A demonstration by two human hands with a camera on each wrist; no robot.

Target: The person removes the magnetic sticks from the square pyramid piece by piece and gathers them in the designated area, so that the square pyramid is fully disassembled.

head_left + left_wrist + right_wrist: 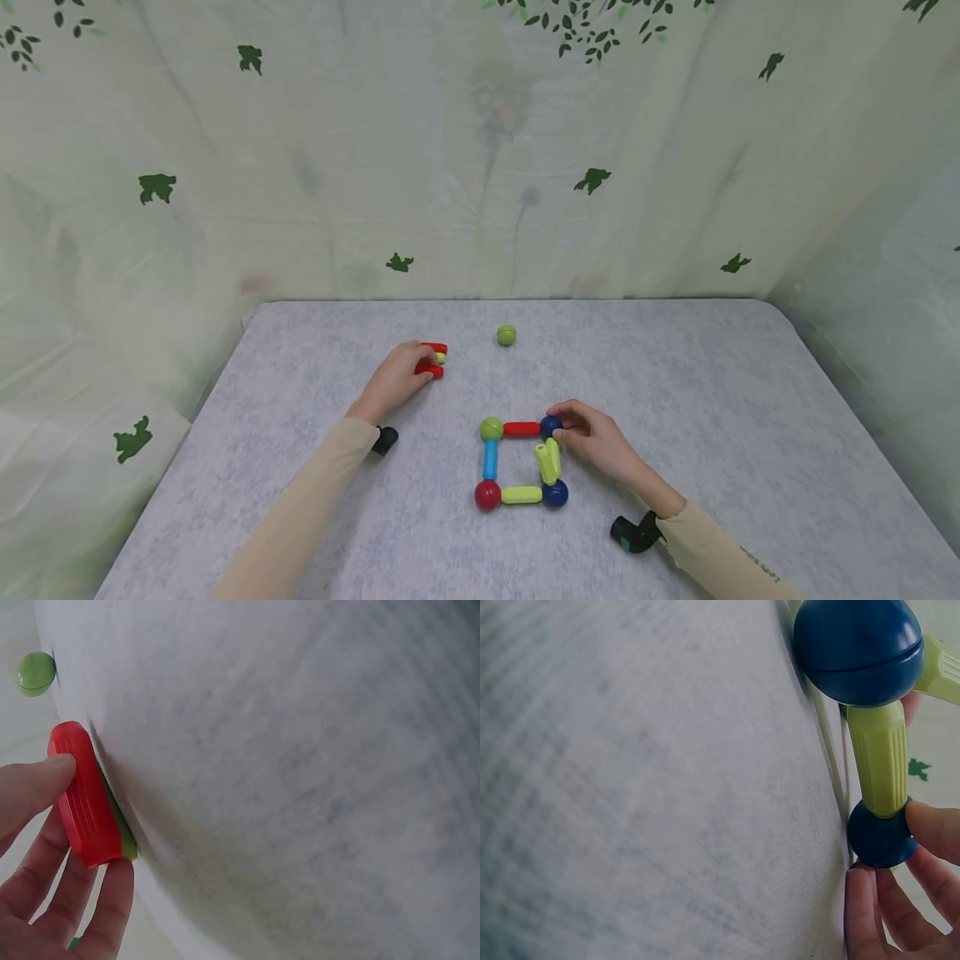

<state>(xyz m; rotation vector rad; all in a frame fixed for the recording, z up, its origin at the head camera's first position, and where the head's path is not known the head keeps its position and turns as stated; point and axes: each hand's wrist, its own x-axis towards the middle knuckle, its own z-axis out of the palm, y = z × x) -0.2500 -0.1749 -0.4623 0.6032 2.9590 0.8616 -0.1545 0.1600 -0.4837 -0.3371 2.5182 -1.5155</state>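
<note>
Beyond the square, my left hand point(399, 377) pinches a red rod point(86, 796), thumb on one face and fingers on the other side. Another red rod point(435, 347) and a yellow-green rod point(440, 358) lie beside it, partly hidden by the hand. My right hand point(596, 440) holds the far blue ball point(881, 836) of a magnetic rod-and-ball square between thumb and fingers. From it a yellow-green rod point(877, 761) runs to the near blue ball point(855, 649). Another yellow-green rod point(542, 461) angles up from that near ball.
The square's other corners are a green ball point(491, 428) and a red ball point(487, 496), with a red rod point(522, 429), a blue rod point(490, 460) and a yellow-green rod point(521, 495) along the sides. A loose green ball point(507, 335) sits farther back on the grey table point(675, 358).
</note>
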